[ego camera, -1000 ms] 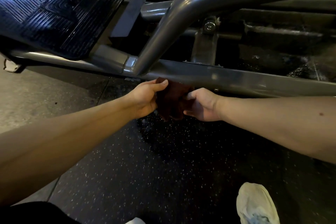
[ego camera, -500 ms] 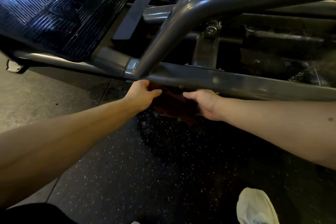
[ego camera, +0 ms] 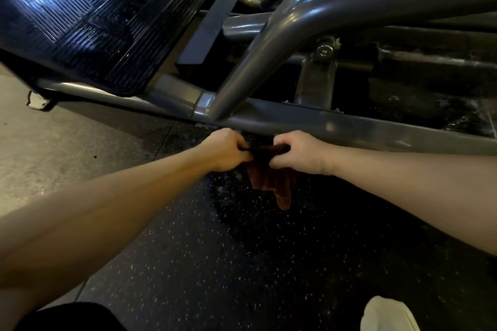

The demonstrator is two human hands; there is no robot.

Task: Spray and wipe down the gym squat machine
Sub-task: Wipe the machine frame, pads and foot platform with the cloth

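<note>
Speckled rubber floor (ego camera: 215,263) below; left hand (ego camera: 224,150) and right hand (ego camera: 298,153) both pinch cloth (ego camera: 271,183) under frame bar (ego camera: 349,126) at 12 o'clock; loose corner dangles, may drag on floor, picking up grit.

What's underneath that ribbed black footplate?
Under the footplate a grey frame tube runs along its lower edge, with pale floor below. Whatever else supports it is covered by the plate and in shadow.

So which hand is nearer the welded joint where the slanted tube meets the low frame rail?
Left. The left hand sits just below the joint, pinching the cloth. The right hand grips the cloth further along the rail.
</note>
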